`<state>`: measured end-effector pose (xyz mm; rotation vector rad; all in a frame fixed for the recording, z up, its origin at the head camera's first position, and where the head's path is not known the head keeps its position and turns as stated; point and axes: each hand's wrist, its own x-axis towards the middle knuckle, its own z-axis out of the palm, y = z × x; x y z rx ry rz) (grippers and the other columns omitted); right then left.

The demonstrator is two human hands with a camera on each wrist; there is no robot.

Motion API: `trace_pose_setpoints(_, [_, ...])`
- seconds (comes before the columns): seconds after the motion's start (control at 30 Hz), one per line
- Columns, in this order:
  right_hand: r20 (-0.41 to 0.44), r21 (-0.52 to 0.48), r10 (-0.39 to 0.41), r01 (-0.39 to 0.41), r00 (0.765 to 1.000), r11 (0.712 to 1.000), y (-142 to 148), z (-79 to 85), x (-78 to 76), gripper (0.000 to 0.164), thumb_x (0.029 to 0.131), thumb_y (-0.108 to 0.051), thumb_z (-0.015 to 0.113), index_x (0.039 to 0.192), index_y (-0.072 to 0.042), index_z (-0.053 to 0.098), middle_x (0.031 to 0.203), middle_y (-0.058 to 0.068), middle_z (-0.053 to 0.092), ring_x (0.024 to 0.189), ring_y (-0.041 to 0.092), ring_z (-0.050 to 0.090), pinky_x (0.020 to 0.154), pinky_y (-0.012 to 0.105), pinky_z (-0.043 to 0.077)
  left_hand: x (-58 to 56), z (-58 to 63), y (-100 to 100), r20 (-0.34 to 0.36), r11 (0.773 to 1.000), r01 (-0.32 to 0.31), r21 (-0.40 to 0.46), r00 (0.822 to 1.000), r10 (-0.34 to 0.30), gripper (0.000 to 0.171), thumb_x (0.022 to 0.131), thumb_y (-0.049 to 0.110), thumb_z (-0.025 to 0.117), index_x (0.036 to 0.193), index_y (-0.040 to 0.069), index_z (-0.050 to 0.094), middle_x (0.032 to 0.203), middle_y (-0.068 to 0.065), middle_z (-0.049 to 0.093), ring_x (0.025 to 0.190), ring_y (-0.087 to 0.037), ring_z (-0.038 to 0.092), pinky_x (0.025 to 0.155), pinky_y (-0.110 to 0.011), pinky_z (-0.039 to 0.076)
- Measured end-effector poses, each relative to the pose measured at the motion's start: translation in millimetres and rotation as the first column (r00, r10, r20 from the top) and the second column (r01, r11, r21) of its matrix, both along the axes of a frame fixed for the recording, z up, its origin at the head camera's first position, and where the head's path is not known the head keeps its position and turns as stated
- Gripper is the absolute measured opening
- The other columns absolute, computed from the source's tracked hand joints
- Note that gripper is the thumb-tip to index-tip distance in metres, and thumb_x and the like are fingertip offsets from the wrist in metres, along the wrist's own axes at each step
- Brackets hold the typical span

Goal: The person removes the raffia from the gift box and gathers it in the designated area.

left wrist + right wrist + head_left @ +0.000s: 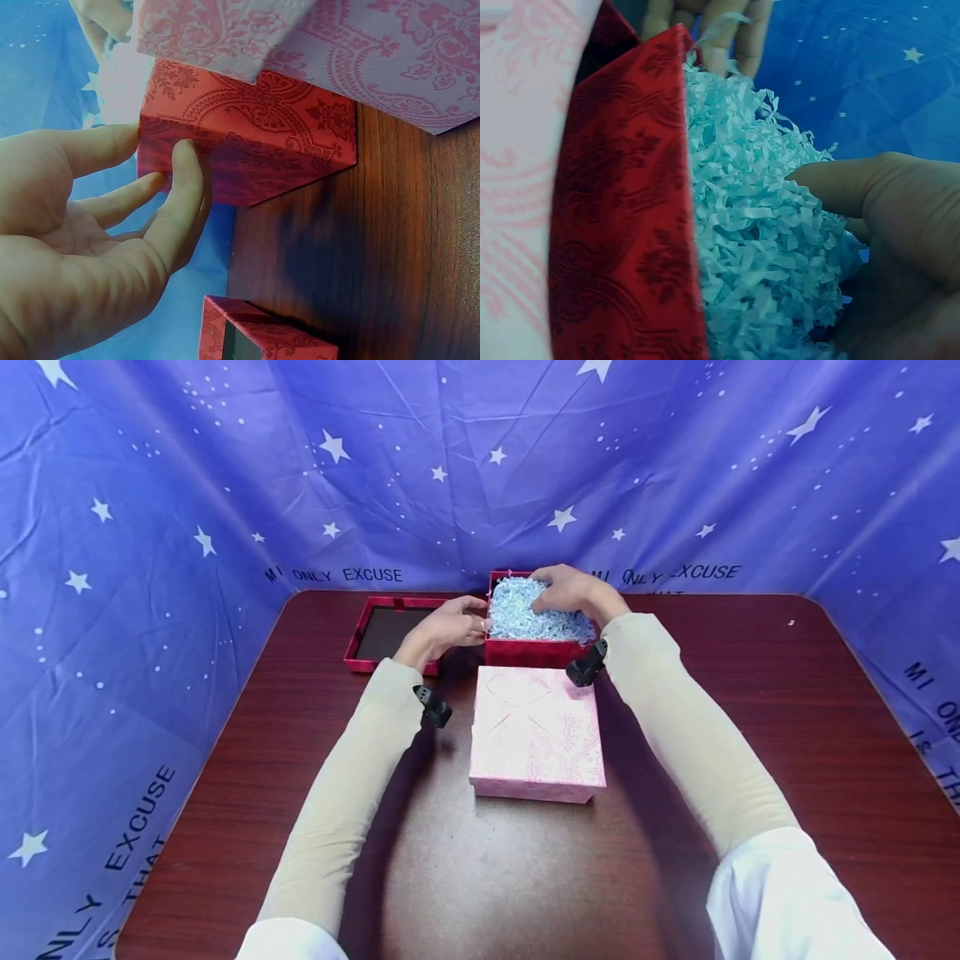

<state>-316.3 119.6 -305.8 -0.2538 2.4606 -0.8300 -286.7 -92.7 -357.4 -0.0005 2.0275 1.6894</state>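
Note:
A red patterned box (536, 653) without its lid stands toward the back of the table, filled with light blue shredded paper (517, 610). My right hand (566, 589) rests on the paper from the right. In the right wrist view its thumb (840, 180) lies straight against the shreds, while its other fingers are mostly hidden. On the box's left side, my left hand (453, 625) touches the wall with loosely spread fingertips (184, 154). Directly in front of the red box sits a closed pink patterned box (536, 731) with a bow design on top.
To the left lies the red lid (360, 666), its dark inside facing up, partly behind my left wrist. A blue star-print cloth (450, 485) hangs behind and beside the brown wooden table (750, 710). A tiny pale scrap (791, 623) lies at the far right.

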Motion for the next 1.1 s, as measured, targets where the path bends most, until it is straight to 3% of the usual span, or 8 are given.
trace_pose_setpoints(0.33, [0.000, -0.065, -0.029, 0.029, 1.000, 0.997, 17, 14.5, 4.5, 0.069, 0.093, -0.021, 0.058, 0.153, -0.021, 0.023, 0.160, 0.004, 0.016, 0.144, 0.029, 0.020, 0.113, 0.053, 0.029, -1.2, -2.8, 0, 0.016, 0.999, 0.007, 0.038, 1.000, -0.008, 0.049, 0.094, -0.006, 0.045, 0.142, 0.001, 0.034, 0.120, -0.017, 0.054, 0.109, -0.025, 0.055, 0.105, -0.039, 0.044])
trace_pose_setpoints(0.57, [-0.034, -0.100, -0.039, 0.035, 0.999, 0.994, 26, 21.9, 9.0, 0.071, 0.094, -0.023, 0.057, 0.154, -0.023, 0.018, 0.161, 0.003, 0.012, 0.145, 0.030, 0.018, 0.115, 0.052, 0.026, -0.7, -1.6, 0, 0.019, 1.000, 0.000, 0.028, 1.000, -0.001, 0.049, 0.094, -0.005, 0.046, 0.141, 0.001, 0.033, 0.115, -0.013, 0.048, 0.111, -0.030, 0.052, 0.105, -0.040, 0.044])
trace_pose_setpoints(0.9, [-0.068, -0.195, -0.075, 0.060, 0.995, 0.979, 38, 32.6, 15.8, 0.071, 0.095, -0.023, 0.057, 0.154, -0.022, 0.017, 0.161, 0.002, 0.006, 0.147, 0.027, 0.011, 0.117, 0.050, 0.021, -1.2, -1.2, 0, 0.037, 0.998, -0.003, 0.069, 0.999, 0.000, 0.052, 0.096, -0.001, 0.051, 0.143, -0.001, 0.029, 0.138, -0.026, 0.043, 0.131, -0.037, 0.044, 0.108, -0.042, 0.041])
trace_pose_setpoints(1.1, [-0.074, -0.251, -0.089, 0.067, 0.993, 0.966, 44, 38.6, 19.5, 0.072, 0.095, -0.024, 0.057, 0.154, -0.021, 0.016, 0.162, 0.002, 0.004, 0.148, 0.025, 0.007, 0.118, 0.048, 0.020, -1.0, -0.8, 0, 0.032, 0.999, -0.007, 0.050, 0.999, 0.005, 0.051, 0.096, 0.000, 0.051, 0.143, 0.000, 0.032, 0.131, -0.020, 0.048, 0.124, -0.033, 0.050, 0.106, -0.040, 0.043])
